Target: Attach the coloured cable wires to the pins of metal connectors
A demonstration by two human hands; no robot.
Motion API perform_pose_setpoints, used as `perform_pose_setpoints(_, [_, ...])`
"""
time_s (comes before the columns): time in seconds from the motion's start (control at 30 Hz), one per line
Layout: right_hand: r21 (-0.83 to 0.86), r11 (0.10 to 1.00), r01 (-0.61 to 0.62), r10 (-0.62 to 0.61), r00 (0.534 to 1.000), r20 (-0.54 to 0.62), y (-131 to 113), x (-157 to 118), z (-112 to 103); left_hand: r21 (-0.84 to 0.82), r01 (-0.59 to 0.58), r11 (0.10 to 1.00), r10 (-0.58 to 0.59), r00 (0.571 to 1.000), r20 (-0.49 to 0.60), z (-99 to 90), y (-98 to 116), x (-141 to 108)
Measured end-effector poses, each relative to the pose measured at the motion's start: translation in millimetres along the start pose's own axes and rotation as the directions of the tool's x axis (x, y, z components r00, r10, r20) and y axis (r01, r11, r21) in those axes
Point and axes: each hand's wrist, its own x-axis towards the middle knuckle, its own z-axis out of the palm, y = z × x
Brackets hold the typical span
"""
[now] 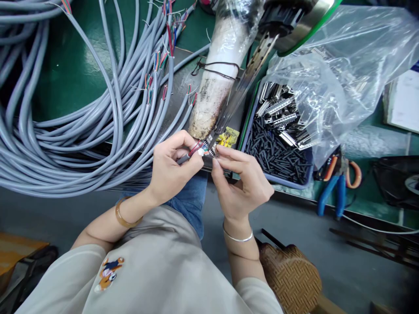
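My left hand [173, 165] pinches the end of a grey cable [183, 159] with thin coloured wires fanned out. Facing it, my right hand [240, 179] has its thumb and fingertips closed on a small metal connector [212, 151]. The wires meet the connector between the two hands. Right above them comes down the dark tip of a soldering iron [225, 115], mounted on a stand. Behind the fingertips lies a small yellow piece [228, 138]. Exactly where wires and pins touch is too small to tell.
Many grey cables [114, 109] with stripped ends cover the left. A wrapped white tube [214, 83] slopes down centrally. On the right, a blue bin [307, 176] holds black sleeves [275, 152] and metal connectors [284, 113] under a plastic bag [343, 83]. Pliers [332, 194] lie beyond.
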Motion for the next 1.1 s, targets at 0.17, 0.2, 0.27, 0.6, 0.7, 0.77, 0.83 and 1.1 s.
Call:
perform_pose_setpoints(0.17, [0.000, 1.000, 0.019, -0.019, 1.000, -0.007, -1.1, -3.2, 1.5, -0.026, 0.075, 0.997, -0.074, 0.997, 0.034, -2.8, -0.6, 1.1])
perform_pose_setpoints(0.2, [-0.010, 1.000, 0.022, -0.022, 1.000, -0.001, -1.2, -4.0, 1.7, -0.022, 0.085, 0.996, -0.084, 0.996, 0.035, -3.3, -1.2, 1.0])
perform_pose_setpoints(0.27, [-0.022, 0.999, 0.023, -0.023, 1.000, 0.011, -1.3, -5.1, 1.7, -0.013, 0.086, 0.996, -0.086, 0.996, 0.033, -4.0, -1.9, 0.2])
perform_pose_setpoints(0.6, [0.086, 0.991, -0.102, 0.100, 0.995, 0.020, -3.4, -2.5, -0.1, 0.049, 0.014, 0.999, -0.015, 1.000, 0.015, -1.5, -1.9, -5.3])
perform_pose_setpoints(0.7, [0.054, 0.995, -0.088, 0.087, 0.996, 0.024, -4.1, -1.5, -0.1, 0.100, -0.010, 0.995, 0.010, 1.000, -0.003, -0.8, -3.2, -5.6])
perform_pose_setpoints(0.77, [0.045, 0.995, -0.088, 0.088, 0.996, 0.018, -4.2, -0.8, 0.4, 0.128, -0.031, 0.991, 0.033, 0.999, -0.013, -0.7, -3.8, -6.0])
perform_pose_setpoints(0.83, [0.055, 0.993, -0.103, 0.103, 0.995, 0.013, -4.0, -0.2, 1.2, 0.145, -0.053, 0.988, 0.056, 0.998, -0.018, -0.5, -4.2, -6.5])
perform_pose_setpoints(1.1, [0.062, 0.993, -0.104, 0.103, 0.995, 0.018, -2.8, 1.3, 2.3, 0.212, -0.074, 0.975, 0.081, 0.996, -0.023, 1.3, -4.6, -6.4])
